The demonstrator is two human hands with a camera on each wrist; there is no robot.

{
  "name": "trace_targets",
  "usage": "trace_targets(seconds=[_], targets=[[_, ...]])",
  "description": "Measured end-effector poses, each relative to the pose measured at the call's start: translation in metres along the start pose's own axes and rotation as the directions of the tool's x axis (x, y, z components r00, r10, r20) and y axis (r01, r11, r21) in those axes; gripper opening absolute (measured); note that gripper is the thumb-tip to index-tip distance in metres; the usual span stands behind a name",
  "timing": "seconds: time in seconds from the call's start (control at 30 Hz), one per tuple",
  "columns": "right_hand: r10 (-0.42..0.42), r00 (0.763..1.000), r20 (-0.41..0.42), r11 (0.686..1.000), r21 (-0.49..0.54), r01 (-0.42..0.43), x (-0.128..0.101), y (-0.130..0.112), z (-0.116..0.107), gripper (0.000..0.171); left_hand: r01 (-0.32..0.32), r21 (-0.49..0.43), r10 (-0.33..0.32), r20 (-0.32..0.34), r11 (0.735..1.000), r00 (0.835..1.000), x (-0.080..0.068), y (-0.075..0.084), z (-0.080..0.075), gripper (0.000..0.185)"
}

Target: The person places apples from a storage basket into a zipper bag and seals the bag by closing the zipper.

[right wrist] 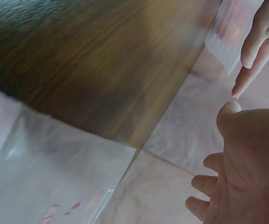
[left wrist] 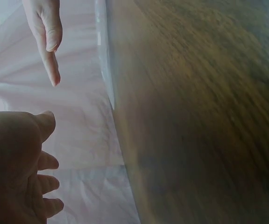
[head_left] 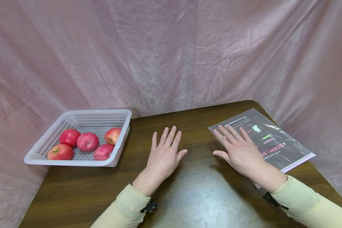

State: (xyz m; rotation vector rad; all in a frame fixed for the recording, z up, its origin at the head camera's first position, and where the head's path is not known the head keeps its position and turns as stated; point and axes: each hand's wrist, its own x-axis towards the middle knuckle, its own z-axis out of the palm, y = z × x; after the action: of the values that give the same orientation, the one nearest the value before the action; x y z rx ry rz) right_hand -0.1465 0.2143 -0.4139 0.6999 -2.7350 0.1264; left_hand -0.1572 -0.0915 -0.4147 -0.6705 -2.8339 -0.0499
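My left hand (head_left: 163, 157) hovers palm down over the middle of the table, its fingers straight and slightly spread, holding nothing. To its left stands a white plastic basket (head_left: 122, 144) with several red apples (head_left: 87, 141) inside. My right hand (head_left: 242, 153), also palm down with straight fingers, is above the left part of a clear printed plastic bag (head_left: 285, 139). That bag lies flat on the table and is partly hidden by the hand. In the right wrist view the bag (right wrist: 64, 163) lies below the hand, apart from it.
The brown wooden table (head_left: 193, 196) has a rounded far right corner. A pink cloth (head_left: 171, 57) hangs behind it and at both sides. Dark straps with small devices sit at both wrists, under pale green sleeves (head_left: 305, 196).
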Motion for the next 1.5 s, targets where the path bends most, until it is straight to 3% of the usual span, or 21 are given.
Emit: trace_targets(seconds=[0.37,0.6,1.0,1.27,1.5], targets=[[0.007,1.000,-0.029,1.000,-0.010,-0.008,-0.015,0.016,0.002,0.078,-0.033,-0.006,0.032,-0.014,0.999,0.999,0.007,0.012,0.002,0.071],[0.030,1.000,-0.004,1.000,-0.007,-0.030,-0.022,0.023,-0.001,0.075,-0.050,0.003,0.050,-0.004,0.999,0.999,0.010,0.021,0.004,0.072],[0.082,0.996,0.024,0.997,-0.002,-0.081,-0.035,0.040,-0.002,0.072,-0.081,0.030,0.079,0.074,0.996,0.994,0.023,0.044,0.013,0.073],[0.127,0.989,0.079,0.992,-0.007,-0.127,-0.042,0.048,-0.003,0.073,-0.097,0.020,0.095,0.068,0.995,0.993,0.027,0.055,0.017,0.072],[0.128,0.992,0.021,0.992,-0.006,-0.128,-0.051,0.057,0.000,0.073,-0.103,0.022,0.101,0.053,0.994,0.993,0.031,0.064,0.020,0.071]])
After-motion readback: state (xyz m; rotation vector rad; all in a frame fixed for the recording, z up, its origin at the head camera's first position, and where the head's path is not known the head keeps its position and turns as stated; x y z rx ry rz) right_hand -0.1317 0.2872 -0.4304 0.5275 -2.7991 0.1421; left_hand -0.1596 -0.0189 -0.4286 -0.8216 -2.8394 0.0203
